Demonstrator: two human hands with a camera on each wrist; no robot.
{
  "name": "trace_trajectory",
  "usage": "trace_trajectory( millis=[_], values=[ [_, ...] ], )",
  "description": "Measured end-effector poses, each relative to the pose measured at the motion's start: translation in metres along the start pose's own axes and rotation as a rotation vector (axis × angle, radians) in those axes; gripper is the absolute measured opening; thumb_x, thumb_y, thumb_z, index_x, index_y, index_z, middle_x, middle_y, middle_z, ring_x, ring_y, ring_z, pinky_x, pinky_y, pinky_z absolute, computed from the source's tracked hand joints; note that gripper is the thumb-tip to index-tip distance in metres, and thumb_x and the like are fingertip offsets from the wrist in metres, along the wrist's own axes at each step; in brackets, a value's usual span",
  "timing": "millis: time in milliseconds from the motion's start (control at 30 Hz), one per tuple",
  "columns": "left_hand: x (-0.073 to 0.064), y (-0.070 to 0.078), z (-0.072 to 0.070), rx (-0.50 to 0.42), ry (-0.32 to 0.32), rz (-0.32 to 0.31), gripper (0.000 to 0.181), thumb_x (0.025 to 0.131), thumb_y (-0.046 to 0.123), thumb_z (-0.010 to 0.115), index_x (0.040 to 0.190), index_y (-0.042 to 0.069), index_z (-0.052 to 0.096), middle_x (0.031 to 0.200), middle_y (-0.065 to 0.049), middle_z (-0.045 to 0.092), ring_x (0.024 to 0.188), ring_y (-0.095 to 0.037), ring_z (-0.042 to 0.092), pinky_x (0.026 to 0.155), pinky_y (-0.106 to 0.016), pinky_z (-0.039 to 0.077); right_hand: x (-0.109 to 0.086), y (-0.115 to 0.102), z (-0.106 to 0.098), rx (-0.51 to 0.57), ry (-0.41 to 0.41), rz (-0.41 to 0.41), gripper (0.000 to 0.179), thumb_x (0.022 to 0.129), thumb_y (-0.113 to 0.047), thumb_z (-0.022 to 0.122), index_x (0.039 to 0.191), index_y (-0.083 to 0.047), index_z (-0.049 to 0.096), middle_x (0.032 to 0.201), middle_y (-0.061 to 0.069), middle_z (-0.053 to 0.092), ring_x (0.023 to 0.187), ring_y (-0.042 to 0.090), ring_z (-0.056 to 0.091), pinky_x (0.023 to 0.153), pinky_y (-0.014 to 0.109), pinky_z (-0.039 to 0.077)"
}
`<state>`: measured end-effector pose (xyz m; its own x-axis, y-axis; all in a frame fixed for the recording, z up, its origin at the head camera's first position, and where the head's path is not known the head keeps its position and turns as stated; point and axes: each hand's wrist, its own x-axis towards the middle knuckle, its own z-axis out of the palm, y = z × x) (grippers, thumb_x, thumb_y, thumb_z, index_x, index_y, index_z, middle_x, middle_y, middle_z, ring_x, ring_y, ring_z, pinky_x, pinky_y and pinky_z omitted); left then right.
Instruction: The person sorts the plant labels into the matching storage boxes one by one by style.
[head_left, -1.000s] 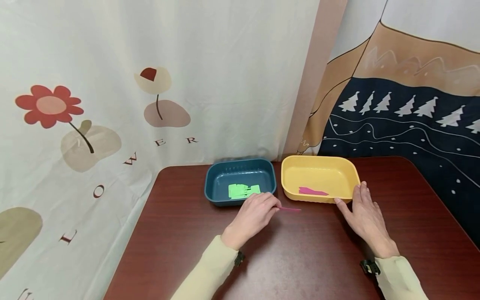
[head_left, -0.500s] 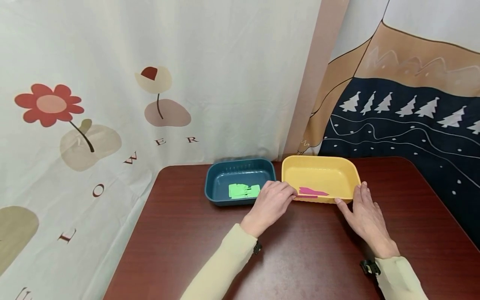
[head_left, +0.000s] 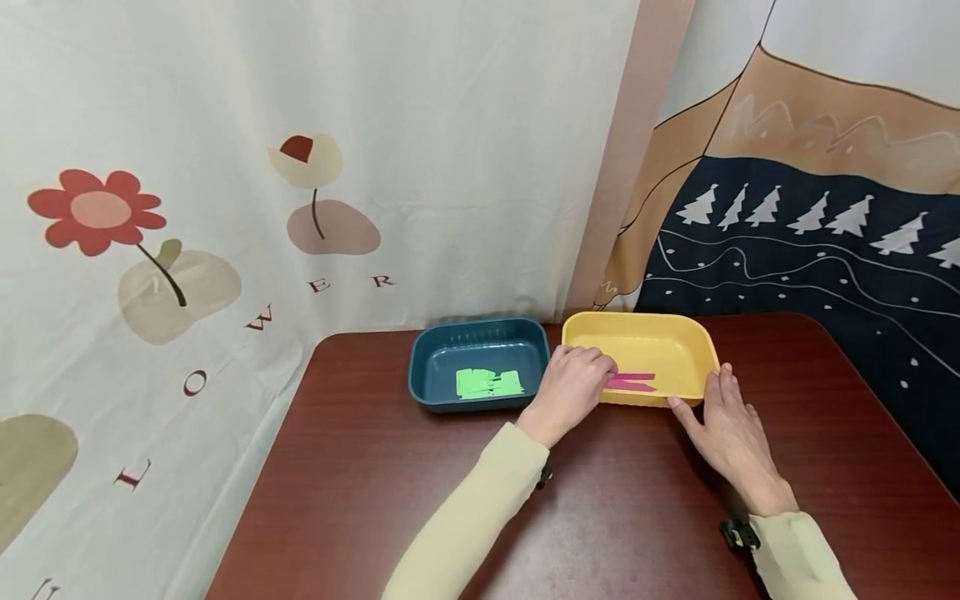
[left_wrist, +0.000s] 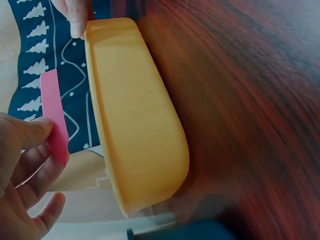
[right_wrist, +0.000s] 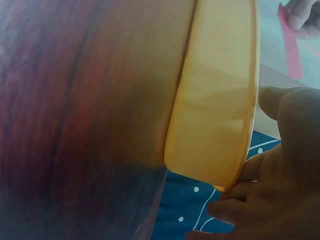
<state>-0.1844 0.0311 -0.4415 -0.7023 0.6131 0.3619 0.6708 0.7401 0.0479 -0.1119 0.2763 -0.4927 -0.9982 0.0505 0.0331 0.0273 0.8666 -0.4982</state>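
Observation:
My left hand [head_left: 568,387] pinches a narrow pink paper strip [left_wrist: 53,112] between thumb and fingertips. It is over the near left part of the yellow tray [head_left: 671,346], and the strip points to the right. Another pink strip [head_left: 633,387] lies in that tray near its front wall, partly hidden by the left hand. At the tray's near right corner rests my right hand [head_left: 738,446]. Its thumb touches the front rim and its fairly straight fingers lie against the right end, as the right wrist view also shows.
Left of the yellow tray stands a dark blue tray [head_left: 435,392] with several bright green paper pieces [head_left: 487,383] inside. Both sit near the back edge of a reddish-brown wooden table [head_left: 360,492]. A printed curtain [head_left: 465,167] hangs behind.
From beside the blue tray's front right corner, my left hand has moved right and slightly away with the pink strip, over the yellow tray. My right hand has stayed at its corner.

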Motion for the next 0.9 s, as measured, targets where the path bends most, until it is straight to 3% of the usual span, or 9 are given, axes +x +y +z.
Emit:
trace_trajectory(
  millis=[133,300,467,600,700,900],
  values=[
    [0.010,0.004,0.008,0.014,-0.052,-0.031,0.015,0.097,0.031,0.075,0.110,0.024,0.081,0.105,0.009,0.076,0.096,-0.009,0.068,0.096,-0.032,0.047,0.000,0.000,-0.001,0.001,-0.020,0.011,0.100,0.105,-0.059,0.044,0.157,0.016,0.003,0.164,0.038,-0.007,0.150,0.058,0.006,0.109,0.080,0.014],
    [0.019,0.005,0.018,0.019,-0.088,-0.064,0.013,0.097,0.026,0.075,0.108,0.025,0.082,0.100,0.009,0.076,0.091,-0.009,0.068,0.090,-0.031,0.047,0.001,0.000,-0.001,0.005,-0.023,0.009,0.101,0.105,-0.060,0.043,0.157,0.017,0.003,0.164,0.038,-0.007,0.149,0.059,0.006,0.109,0.080,0.015],
    [0.022,0.004,0.030,0.034,-0.137,-0.077,0.016,0.099,0.020,0.070,0.107,0.027,0.082,0.097,0.009,0.076,0.088,-0.009,0.069,0.084,-0.032,0.046,0.002,-0.002,-0.001,0.008,-0.026,0.008,0.101,0.105,-0.061,0.042,0.157,0.017,0.003,0.164,0.038,-0.008,0.149,0.059,0.007,0.109,0.080,0.015],
    [0.024,0.003,0.033,0.078,-0.163,-0.100,0.016,0.101,0.027,0.068,0.108,0.029,0.082,0.099,0.009,0.075,0.090,-0.012,0.068,0.086,-0.036,0.047,0.003,-0.005,-0.001,0.008,-0.035,0.010,0.101,0.106,-0.061,0.041,0.157,0.017,0.003,0.164,0.038,-0.008,0.150,0.059,0.006,0.109,0.080,0.016],
    [0.023,0.001,0.033,0.101,-0.156,-0.128,0.018,0.102,0.035,0.067,0.113,0.029,0.081,0.106,0.008,0.074,0.096,-0.014,0.067,0.089,-0.038,0.048,0.003,-0.006,-0.001,0.009,-0.039,0.012,0.100,0.106,-0.060,0.042,0.157,0.016,0.003,0.164,0.037,-0.009,0.150,0.059,0.006,0.109,0.079,0.016],
    [0.013,-0.002,0.025,0.070,-0.072,-0.159,0.028,0.102,0.042,0.065,0.121,0.025,0.077,0.119,0.006,0.071,0.110,-0.015,0.064,0.098,-0.040,0.045,0.003,-0.006,-0.002,0.007,-0.035,0.011,0.101,0.105,-0.061,0.041,0.157,0.016,0.003,0.164,0.037,-0.009,0.150,0.058,0.006,0.110,0.079,0.015]
  ],
)
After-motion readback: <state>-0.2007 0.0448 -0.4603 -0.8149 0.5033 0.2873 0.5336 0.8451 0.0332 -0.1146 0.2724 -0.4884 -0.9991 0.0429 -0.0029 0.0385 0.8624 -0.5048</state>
